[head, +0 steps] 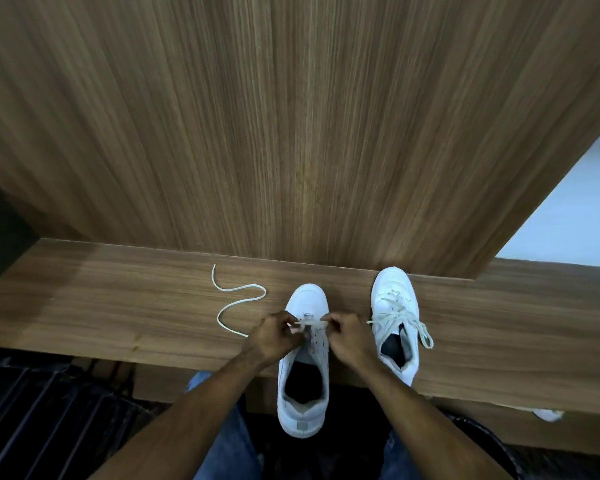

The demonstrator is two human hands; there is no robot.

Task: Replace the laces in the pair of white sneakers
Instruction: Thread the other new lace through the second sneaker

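Note:
Two white sneakers stand on a wooden shelf, toes pointing away from me. The left sneaker (305, 368) has its heel hanging over the shelf's front edge, and only its lowest eyelets hold a lace. My left hand (274, 336) pinches one end of that white lace (307, 323) near the toe. My right hand (347, 336) pinches the other end on the opposite side. The right sneaker (395, 323) is fully laced, with loose ends trailing to its sides. A loose white lace (238, 299) lies curled on the shelf to the left.
The wooden shelf (118, 306) runs across the view below a tall wood-grain panel (291, 133). A white wall (575, 209) shows at the right. Dark ribbed flooring (49, 410) and my jeans-clad knees (229, 445) sit below the shelf.

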